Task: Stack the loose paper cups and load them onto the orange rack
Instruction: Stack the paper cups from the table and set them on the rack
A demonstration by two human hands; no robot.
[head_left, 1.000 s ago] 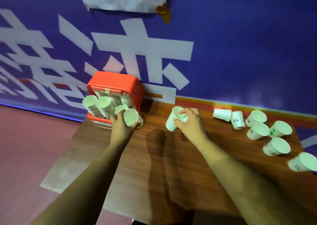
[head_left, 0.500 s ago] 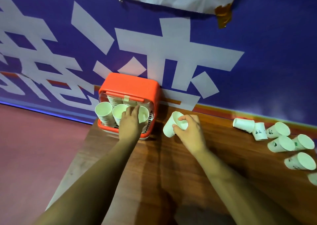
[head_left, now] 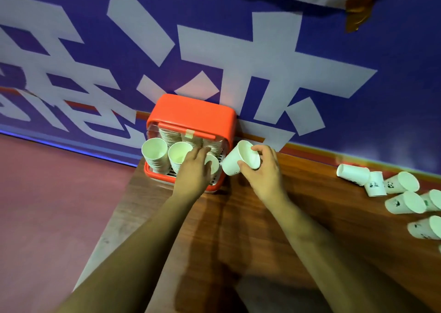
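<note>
While right grip (head_left: 262, 172) pinches a paper cup (head_left: 232, 163) beside orange rack (head_left: 191, 112), left grip (head_left: 192, 169) covers a racked stack (head_left: 213, 167), closure unclear.

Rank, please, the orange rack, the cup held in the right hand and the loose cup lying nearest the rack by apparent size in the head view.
1. orange rack, clearly largest.
2. held cup.
3. loose cup, which looks slightly smaller, though the camera's wide angle leaves that pair unsure.
</note>
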